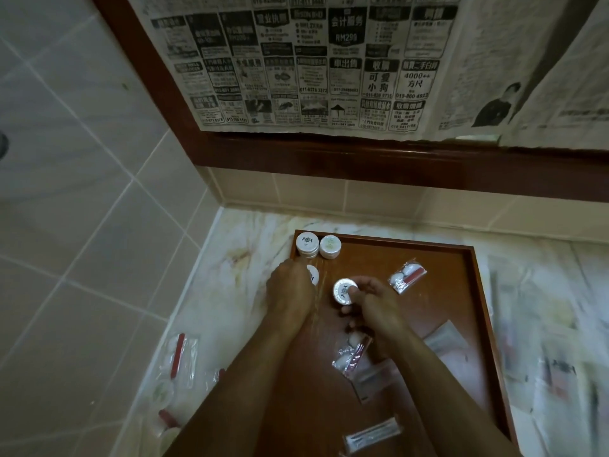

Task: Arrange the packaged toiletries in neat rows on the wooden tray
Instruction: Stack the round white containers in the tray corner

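Observation:
The wooden tray [454,258] lies on the marble counter. Two stacks of round white soap packs [307,245] [330,246] stand in its far left corner. My left hand [290,288] holds another round pack [313,274] just in front of them, near the tray's left rim. My right hand [375,305] pinches a round white pack [343,291] in the middle of the tray. A clear vanity kit bag [407,275] lies to the right, a second kit bag [349,356] under my right wrist, and flat sachets [441,338] plus a long wrapped item [372,435] nearer me.
More packs lie off the tray on the counter to the left: a clear bag with a red item [179,356] and round packs [163,392]. Newspaper [543,357] covers the counter to the right and the mirror [329,61] above. A tiled wall rises at left.

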